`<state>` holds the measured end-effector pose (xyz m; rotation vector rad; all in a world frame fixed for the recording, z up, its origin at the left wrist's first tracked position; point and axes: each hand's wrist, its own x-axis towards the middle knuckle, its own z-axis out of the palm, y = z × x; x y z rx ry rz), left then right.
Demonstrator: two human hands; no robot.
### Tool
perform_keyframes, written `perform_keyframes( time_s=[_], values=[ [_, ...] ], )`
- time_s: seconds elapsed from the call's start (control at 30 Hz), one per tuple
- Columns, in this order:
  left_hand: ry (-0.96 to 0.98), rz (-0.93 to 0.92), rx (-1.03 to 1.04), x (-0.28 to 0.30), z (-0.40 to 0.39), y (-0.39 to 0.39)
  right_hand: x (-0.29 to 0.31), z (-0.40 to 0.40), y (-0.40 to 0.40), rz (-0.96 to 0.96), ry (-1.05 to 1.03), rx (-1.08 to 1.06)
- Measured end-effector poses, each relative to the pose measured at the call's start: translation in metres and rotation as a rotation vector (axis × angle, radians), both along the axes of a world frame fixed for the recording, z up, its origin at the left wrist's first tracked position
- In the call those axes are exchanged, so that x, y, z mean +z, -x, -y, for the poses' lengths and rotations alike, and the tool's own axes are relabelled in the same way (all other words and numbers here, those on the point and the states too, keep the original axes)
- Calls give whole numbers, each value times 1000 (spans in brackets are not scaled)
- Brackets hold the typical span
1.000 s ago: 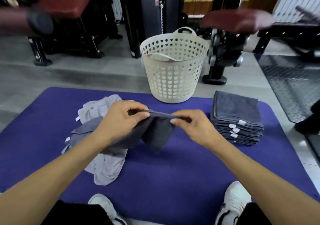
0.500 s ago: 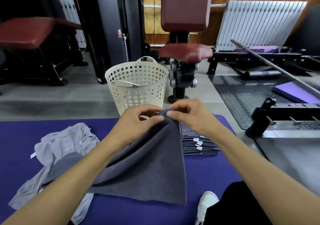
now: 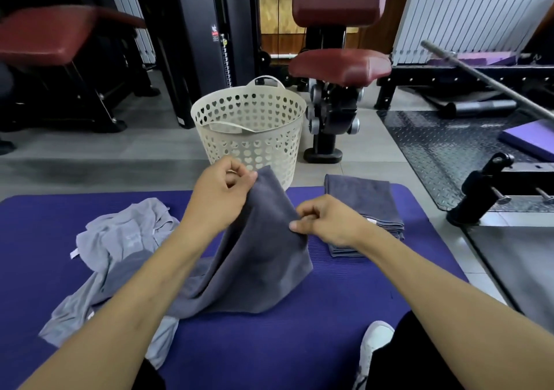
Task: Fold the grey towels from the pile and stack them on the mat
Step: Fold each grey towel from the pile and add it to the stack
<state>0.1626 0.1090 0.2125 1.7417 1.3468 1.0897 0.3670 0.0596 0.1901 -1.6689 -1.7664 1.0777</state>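
Observation:
A dark grey towel (image 3: 260, 263) hangs over the purple mat (image 3: 299, 341), its lower edge resting on the mat. My left hand (image 3: 218, 197) pinches its top corner, raised in front of the basket. My right hand (image 3: 326, 221) pinches the towel's right edge lower down. A loose pile of lighter grey towels (image 3: 120, 239) lies on the mat at the left, partly under my left forearm. A neat stack of folded dark grey towels (image 3: 362, 203) sits on the mat at the right, just behind my right hand.
A cream perforated basket (image 3: 248, 125) stands on the floor just beyond the mat. Gym machines with dark red pads (image 3: 338, 65) stand behind it. A black steel plate floor and a barbell rack (image 3: 479, 191) lie to the right. My white shoe (image 3: 374, 344) rests on the mat's near edge.
My hands have drawn apart along the towel: the right hand slid down its right edge while the left kept the top corner. The towel hangs more spread, and the view shifted left.

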Motion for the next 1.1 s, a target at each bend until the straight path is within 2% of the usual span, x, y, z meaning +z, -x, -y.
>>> perform_keyframes(
  time_s=[0.1, 0.17, 0.37, 0.5, 0.63, 0.73, 0.77, 0.83, 0.9, 1.0, 1.1],
  values=[
    [-33, -169, 149, -10, -7, 7, 0, -8, 4, -57, -67, -104],
    [-40, -203, 159, -13, -3, 6, 1, -11, 6, -128, -126, -159],
    [-104, -84, -125, -7, 18, -5, 10, -8, 12, -267, -259, -155],
    [-65, -91, -336, -7, 30, -8, 16, -1, 8, -260, -309, -73],
    [-143, -54, -216, -14, 32, -11, 14, 4, 8, -292, -285, -43],
    [-112, 31, -126, -11, 31, -14, 10, 5, 5, -394, -160, -69],
    [-84, 95, -94, -8, 30, -14, 7, 5, 3, -349, -119, -53],
    [-22, 233, -23, -3, 24, -11, 0, 6, 0, -143, -56, 32],
    [28, 278, 36, 1, 17, -4, -9, 6, 1, 30, 30, 102],
    [16, 168, 108, -2, 8, 10, -11, 1, 3, 97, 59, 34],
    [-65, -136, 172, -9, 5, 20, -4, -4, 5, -4, -59, -127]
  ],
)
